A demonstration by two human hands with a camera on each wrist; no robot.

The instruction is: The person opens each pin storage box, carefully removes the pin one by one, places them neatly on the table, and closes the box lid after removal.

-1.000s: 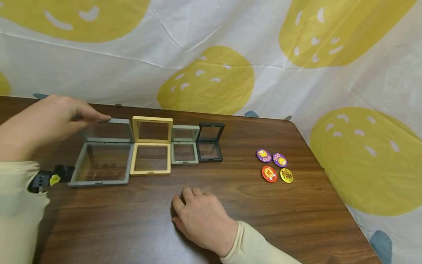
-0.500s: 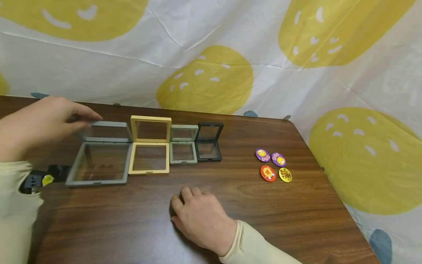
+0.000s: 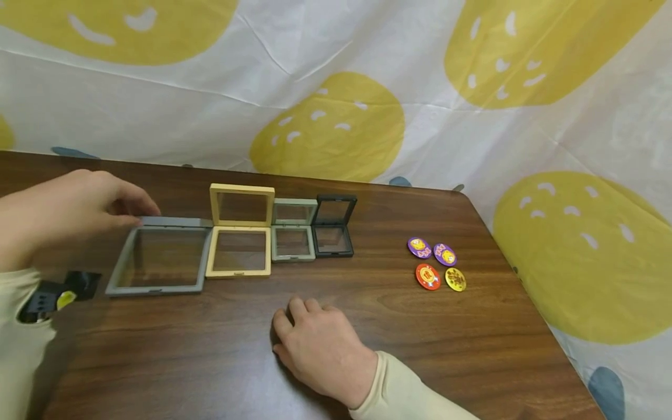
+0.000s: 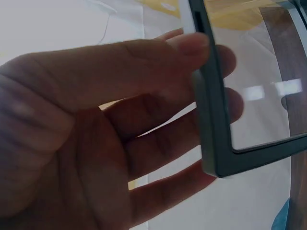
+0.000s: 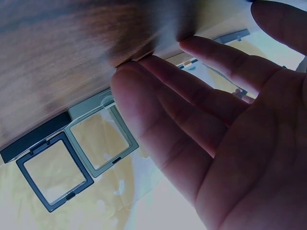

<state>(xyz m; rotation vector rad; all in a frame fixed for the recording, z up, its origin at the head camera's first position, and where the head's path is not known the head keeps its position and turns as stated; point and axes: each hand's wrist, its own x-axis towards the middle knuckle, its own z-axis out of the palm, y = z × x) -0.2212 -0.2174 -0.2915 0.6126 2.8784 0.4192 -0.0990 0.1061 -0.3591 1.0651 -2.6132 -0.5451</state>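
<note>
My left hand (image 3: 79, 213) pinches the lid (image 3: 175, 221) of the large grey display frame at its left corner. In the left wrist view the thumb lies on one side of the lid's edge (image 4: 213, 129), with fingertips showing on the other side. The frame's base (image 3: 157, 290) lies flat on the table. Fingertips of my right hand (image 3: 325, 347) rest on the table, and nothing is in its grasp. To the right of the grey one stand a yellow frame (image 3: 238, 273), a small green frame (image 3: 294, 258) and a small black frame (image 3: 336, 254), each with its lid raised.
Two purple round badges (image 3: 419, 247), a red badge (image 3: 427, 276) and a gold badge (image 3: 455, 279) lie to the right on the brown wooden table (image 3: 367, 291). A white curtain (image 3: 210, 128) with yellow shapes hangs behind the table and along its right side.
The grey frame's lid has tilted backward and lower, with my left hand moving down and slightly left along with it. My right hand has stayed in place.
</note>
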